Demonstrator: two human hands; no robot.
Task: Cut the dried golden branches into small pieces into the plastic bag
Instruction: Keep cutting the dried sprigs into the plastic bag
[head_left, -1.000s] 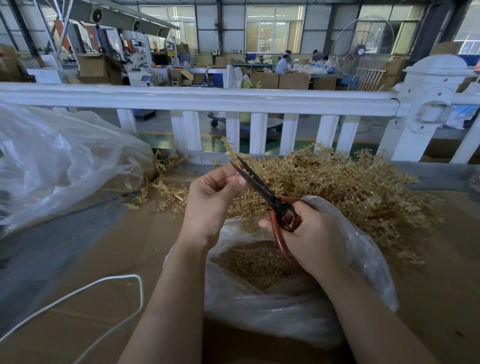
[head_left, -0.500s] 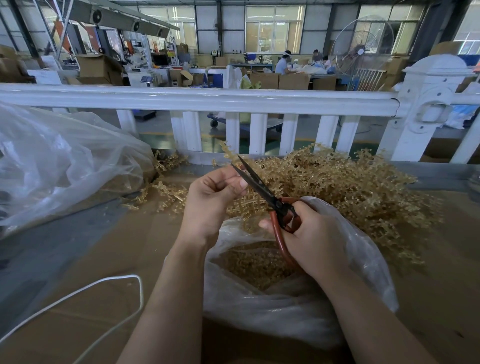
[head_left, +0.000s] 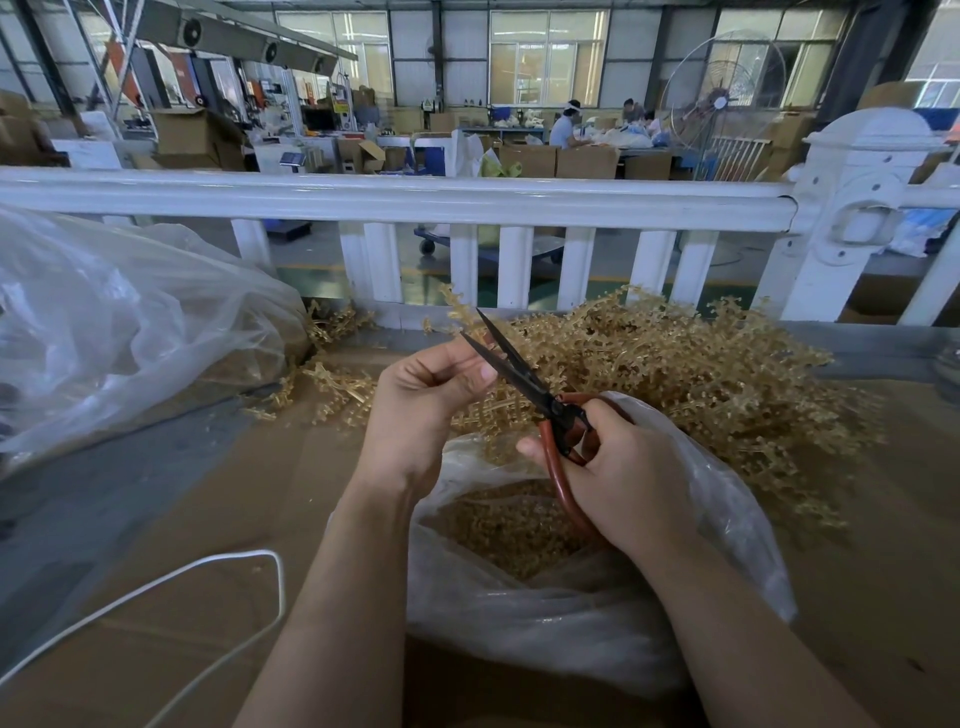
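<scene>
Head view gives me the brown cardboard-covered worktop filling the lower frame, with a white plastic railing running across behind it. On the far left I see a big crumpled clear plastic sheet lying on the worktop. Just behind my hands a wide heap of dried golden branches spreads against the foot of the railing, with a few loose sprigs off to its left. Nearer to me sits the open translucent plastic bag, its mouth up and a layer of small golden cut pieces inside. A white cord loops over the worktop at lower left.

My right hand is above the bag's mouth, fingers curled through and around the red handles of the dark-bladed scissors. The blades point up and away to the left and stand parted in a narrow V. My left hand is just left of the blades, its fingers curled and pinching a thin golden sprig whose tip rises above the hand, blurred, between the blade tips and the railing. The thumb tip lies right beside the lower blade; I cannot tell whether it touches.
</scene>
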